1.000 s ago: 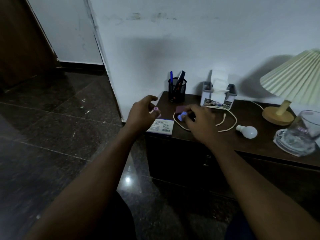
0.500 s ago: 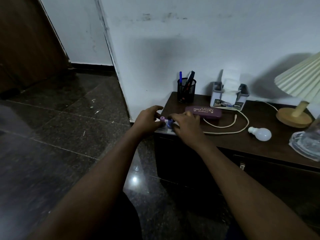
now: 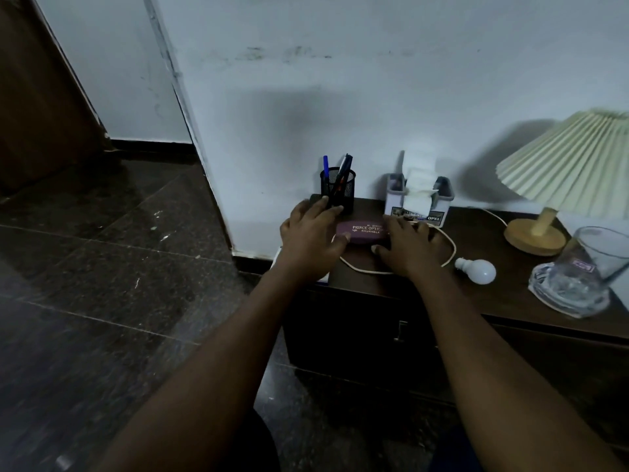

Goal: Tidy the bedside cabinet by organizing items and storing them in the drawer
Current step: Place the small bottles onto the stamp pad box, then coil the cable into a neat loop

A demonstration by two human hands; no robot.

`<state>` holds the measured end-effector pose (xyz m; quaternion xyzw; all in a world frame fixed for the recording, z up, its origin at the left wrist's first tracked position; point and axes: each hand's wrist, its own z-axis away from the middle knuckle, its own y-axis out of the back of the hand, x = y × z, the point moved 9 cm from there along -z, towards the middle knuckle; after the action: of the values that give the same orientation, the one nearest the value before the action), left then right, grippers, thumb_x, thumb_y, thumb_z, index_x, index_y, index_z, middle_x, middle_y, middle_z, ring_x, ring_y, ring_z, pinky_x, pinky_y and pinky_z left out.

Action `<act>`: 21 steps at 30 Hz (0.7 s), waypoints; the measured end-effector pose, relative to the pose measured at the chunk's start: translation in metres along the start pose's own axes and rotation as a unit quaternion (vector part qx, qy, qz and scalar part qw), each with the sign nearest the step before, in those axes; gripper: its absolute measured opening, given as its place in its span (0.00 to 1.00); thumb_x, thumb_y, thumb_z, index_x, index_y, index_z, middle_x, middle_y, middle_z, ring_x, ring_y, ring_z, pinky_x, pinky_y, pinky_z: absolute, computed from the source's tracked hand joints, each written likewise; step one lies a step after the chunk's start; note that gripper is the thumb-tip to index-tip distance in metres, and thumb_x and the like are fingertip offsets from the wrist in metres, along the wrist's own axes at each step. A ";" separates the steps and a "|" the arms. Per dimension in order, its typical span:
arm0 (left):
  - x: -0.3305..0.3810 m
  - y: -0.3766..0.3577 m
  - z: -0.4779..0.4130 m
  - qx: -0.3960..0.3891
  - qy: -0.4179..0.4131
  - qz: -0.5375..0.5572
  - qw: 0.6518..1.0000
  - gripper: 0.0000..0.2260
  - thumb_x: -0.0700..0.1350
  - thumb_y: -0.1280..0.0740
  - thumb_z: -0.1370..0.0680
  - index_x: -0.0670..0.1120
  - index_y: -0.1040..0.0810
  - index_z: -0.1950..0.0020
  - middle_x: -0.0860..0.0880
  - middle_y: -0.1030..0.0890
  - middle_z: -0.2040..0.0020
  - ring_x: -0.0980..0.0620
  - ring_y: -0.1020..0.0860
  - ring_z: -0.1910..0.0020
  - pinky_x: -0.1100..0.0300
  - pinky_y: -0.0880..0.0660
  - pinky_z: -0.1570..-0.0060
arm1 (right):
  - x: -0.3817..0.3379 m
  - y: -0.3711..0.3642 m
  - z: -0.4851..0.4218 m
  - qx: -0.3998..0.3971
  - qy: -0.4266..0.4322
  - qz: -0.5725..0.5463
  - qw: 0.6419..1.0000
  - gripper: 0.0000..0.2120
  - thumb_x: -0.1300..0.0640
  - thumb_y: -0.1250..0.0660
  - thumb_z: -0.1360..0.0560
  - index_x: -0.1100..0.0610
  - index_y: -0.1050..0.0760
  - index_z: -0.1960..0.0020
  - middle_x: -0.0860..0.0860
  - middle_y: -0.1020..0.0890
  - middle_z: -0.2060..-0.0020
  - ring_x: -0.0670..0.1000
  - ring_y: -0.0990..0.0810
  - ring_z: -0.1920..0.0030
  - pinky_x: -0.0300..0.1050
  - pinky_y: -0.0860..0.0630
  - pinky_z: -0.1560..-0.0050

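Observation:
A purple spectacle case (image 3: 362, 231) with gold lettering lies on the dark wooden bedside cabinet (image 3: 510, 267). My left hand (image 3: 313, 236) is at the case's left end, fingers stretched toward the pen holder (image 3: 338, 189) and thumb touching the case. My right hand (image 3: 406, 245) lies flat with spread fingers over the case's right end and over a looped white cable (image 3: 450, 248). A white light bulb (image 3: 476, 270) lies to the right of that hand. The drawer front with its small handle (image 3: 401, 330) is closed below.
A tissue holder (image 3: 418, 202) stands against the wall. At the right are a pleated lamp (image 3: 571, 165) and a glass jug on a glass dish (image 3: 578, 284). A white pad's edge (image 3: 276, 258) shows under my left wrist. Dark tiled floor lies to the left.
Both hands have left the small items at the cabinet's front left corner and moved back to either end of the spectacle case. Those small items are out of sight now.

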<state>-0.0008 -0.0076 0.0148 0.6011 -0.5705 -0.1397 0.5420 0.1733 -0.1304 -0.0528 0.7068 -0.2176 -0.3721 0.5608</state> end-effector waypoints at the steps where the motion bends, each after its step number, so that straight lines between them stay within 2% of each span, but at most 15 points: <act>1: 0.004 -0.002 -0.001 0.013 -0.008 0.001 1.000 0.25 0.55 0.30 0.22 0.56 0.27 0.25 0.53 0.34 0.19 0.44 0.44 0.19 0.42 0.42 0.27 | 0.001 0.001 0.000 0.011 0.003 0.006 1.000 0.33 0.39 0.33 0.23 0.45 0.40 0.21 0.51 0.36 0.20 0.65 0.40 0.23 0.66 0.41 0.29; 3: 0.012 -0.003 -0.002 0.042 -0.025 0.025 0.998 0.22 0.52 0.28 0.23 0.53 0.22 0.28 0.52 0.28 0.23 0.45 0.38 0.21 0.45 0.38 0.28 | 0.002 0.006 0.003 0.032 0.005 0.012 0.999 0.30 0.40 0.32 0.23 0.47 0.35 0.24 0.53 0.32 0.24 0.63 0.37 0.26 0.64 0.39 0.30; 5: 0.023 0.004 -0.002 0.094 -0.067 0.096 0.989 0.17 0.46 0.26 0.24 0.48 0.17 0.35 0.50 0.19 0.33 0.52 0.26 0.29 0.53 0.29 0.32 | 0.005 0.015 0.006 0.049 0.009 0.010 0.999 0.28 0.41 0.32 0.22 0.49 0.32 0.25 0.56 0.30 0.27 0.63 0.35 0.28 0.63 0.37 0.31; 6: 0.025 0.009 -0.001 0.122 -0.075 0.149 0.978 0.13 0.43 0.26 0.24 0.45 0.15 0.39 0.51 0.16 0.40 0.60 0.21 0.38 0.61 0.25 0.39 | 0.007 0.024 0.009 0.065 0.010 0.009 0.998 0.28 0.41 0.33 0.21 0.50 0.31 0.26 0.58 0.29 0.29 0.63 0.34 0.29 0.63 0.36 0.31; 7: 0.023 0.012 0.000 0.139 -0.058 0.196 0.969 0.10 0.41 0.27 0.24 0.45 0.15 0.42 0.55 0.15 0.48 0.67 0.20 0.48 0.71 0.25 0.47 | 0.010 0.036 0.013 0.087 0.009 0.003 0.996 0.27 0.41 0.33 0.21 0.51 0.31 0.26 0.59 0.28 0.30 0.64 0.32 0.30 0.64 0.35 0.32; 9: 0.016 0.006 0.000 0.119 -0.007 0.233 0.965 0.08 0.41 0.28 0.22 0.48 0.15 0.44 0.59 0.16 0.55 0.66 0.19 0.57 0.76 0.28 0.57 | 0.019 0.066 0.025 0.136 0.003 -0.021 0.990 0.25 0.40 0.35 0.20 0.53 0.28 0.28 0.60 0.26 0.33 0.65 0.30 0.32 0.64 0.33 0.34; 10: 0.020 -0.002 -0.002 0.087 -0.008 0.213 0.973 0.07 0.41 0.29 0.22 0.48 0.15 0.45 0.57 0.16 0.55 0.63 0.19 0.57 0.74 0.27 0.57 | 0.025 0.081 0.033 0.156 -0.002 -0.033 0.987 0.26 0.38 0.35 0.20 0.54 0.28 0.30 0.61 0.25 0.34 0.65 0.28 0.33 0.63 0.32 0.35; 12: 0.039 -0.031 -0.004 -0.018 -0.065 0.077 0.995 0.05 0.41 0.30 0.22 0.45 0.15 0.48 0.49 0.16 0.53 0.51 0.18 0.55 0.63 0.25 0.56 | 0.037 0.106 0.054 0.178 -0.007 -0.044 0.983 0.27 0.37 0.34 0.22 0.56 0.26 0.33 0.60 0.22 0.39 0.64 0.25 0.37 0.61 0.28 0.38; 13: 0.050 -0.050 -0.002 -0.084 -0.097 -0.007 0.992 0.05 0.41 0.30 0.23 0.44 0.16 0.49 0.45 0.16 0.51 0.45 0.18 0.51 0.58 0.26 0.54 | 0.041 0.113 0.065 0.176 -0.003 -0.049 0.983 0.27 0.37 0.34 0.22 0.57 0.25 0.35 0.60 0.20 0.42 0.64 0.23 0.40 0.60 0.26 0.41; 15: 0.062 -0.082 0.004 -0.190 -0.122 -0.109 0.968 0.11 0.43 0.30 0.24 0.45 0.16 0.42 0.42 0.16 0.43 0.41 0.19 0.42 0.55 0.27 0.47 | 0.046 0.117 0.090 0.148 0.010 -0.055 0.987 0.24 0.38 0.33 0.22 0.59 0.24 0.42 0.59 0.19 0.48 0.62 0.22 0.47 0.58 0.24 0.47; 18: 0.068 -0.102 0.003 -0.219 -0.101 -0.073 0.968 0.19 0.40 0.30 0.24 0.45 0.22 0.33 0.40 0.20 0.35 0.39 0.21 0.37 0.50 0.26 0.39 | 0.053 0.110 0.123 0.063 0.019 -0.040 0.997 0.20 0.39 0.33 0.22 0.56 0.26 0.46 0.56 0.19 0.54 0.60 0.21 0.53 0.57 0.24 0.52; 21: 0.072 -0.109 -0.007 -0.209 -0.108 -0.043 0.971 0.31 0.38 0.30 0.24 0.48 0.33 0.21 0.41 0.32 0.23 0.38 0.25 0.32 0.46 0.28 0.32 | 0.070 0.105 0.143 -0.023 0.011 -0.042 0.999 0.17 0.36 0.34 0.23 0.49 0.28 0.48 0.51 0.20 0.56 0.52 0.21 0.57 0.51 0.26 0.58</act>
<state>0.0855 -0.0902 -0.0385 0.4796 -0.5577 -0.3433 0.5840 0.1183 -0.3002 0.0144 0.7060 -0.1734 -0.3924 0.5635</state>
